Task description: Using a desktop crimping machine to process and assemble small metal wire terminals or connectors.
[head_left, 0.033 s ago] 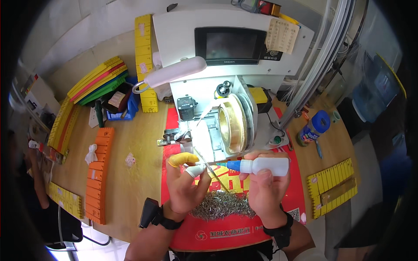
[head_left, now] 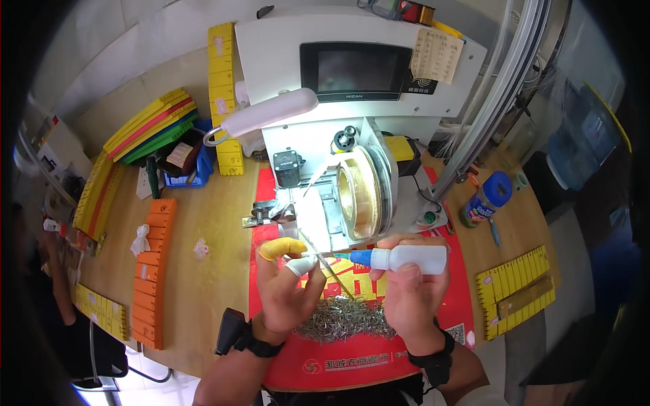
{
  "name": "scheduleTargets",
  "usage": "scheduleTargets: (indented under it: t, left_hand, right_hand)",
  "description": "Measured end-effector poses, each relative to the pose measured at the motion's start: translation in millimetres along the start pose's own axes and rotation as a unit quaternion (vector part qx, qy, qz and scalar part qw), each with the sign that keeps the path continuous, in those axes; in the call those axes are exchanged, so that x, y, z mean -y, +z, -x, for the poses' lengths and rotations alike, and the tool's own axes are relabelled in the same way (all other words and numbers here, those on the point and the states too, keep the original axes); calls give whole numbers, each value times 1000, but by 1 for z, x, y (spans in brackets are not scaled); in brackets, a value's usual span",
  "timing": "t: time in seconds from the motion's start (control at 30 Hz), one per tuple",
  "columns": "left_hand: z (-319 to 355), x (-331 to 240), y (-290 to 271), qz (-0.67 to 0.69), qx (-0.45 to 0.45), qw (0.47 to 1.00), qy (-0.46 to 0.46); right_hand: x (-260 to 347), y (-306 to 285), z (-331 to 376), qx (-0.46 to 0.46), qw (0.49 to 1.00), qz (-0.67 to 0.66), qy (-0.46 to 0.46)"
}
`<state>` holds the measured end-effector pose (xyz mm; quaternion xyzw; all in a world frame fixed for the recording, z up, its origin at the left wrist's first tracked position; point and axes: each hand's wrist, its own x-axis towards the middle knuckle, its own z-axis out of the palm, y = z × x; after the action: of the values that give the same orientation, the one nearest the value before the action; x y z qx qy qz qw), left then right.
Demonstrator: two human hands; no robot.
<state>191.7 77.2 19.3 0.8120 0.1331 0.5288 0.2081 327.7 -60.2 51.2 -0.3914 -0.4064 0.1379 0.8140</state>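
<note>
Left hand [head_left: 288, 284], yellow and white finger cots on, pinches a thin metal pin [head_left: 325, 265] between thumb and forefinger; right hand [head_left: 409, 291] wraps a small white squeeze bottle with blue nozzle [head_left: 406, 258], tip at the pin between the hands. Looks like dabbing liquid on: next calls for a gentle squeeze, steady tip, over the loose heap of silvery pins [head_left: 345, 318] just below both hands

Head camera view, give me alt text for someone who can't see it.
The right hand aims a small white squeeze bottle with a blue nozzle at a thin pin pinched in the left hand, which wears finger cots. Below lies a pile of metal pins on a red mat, before a white machine.
</note>
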Motion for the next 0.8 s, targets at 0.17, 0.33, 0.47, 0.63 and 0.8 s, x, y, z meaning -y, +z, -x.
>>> scheduleTargets:
  t: [0.17, 0.33, 0.47, 0.63, 0.8]
  left_hand:
    - [0, 1, 1, -1, -4, 1000, 3]
    - [-1, -1, 0, 5, 1, 1000, -6]
    - [0, -2, -1, -3, 4, 1000, -5]
    - [2, -4, -2, -7, 6, 1000, -5]
    - [3, -3, -1, 0, -5, 1000, -5]
  right_hand:
    - [-2, -2, 4, 15, 1000, 2, 16]
    - [-5, -3, 3, 25, 999, 10, 32]
    - [-6, -1, 5, 26, 998, 6, 62]
    - [-7, -2, 8, 23, 996, 8, 88]
    - [-7, 2, 6, 22, 995, 5, 92]
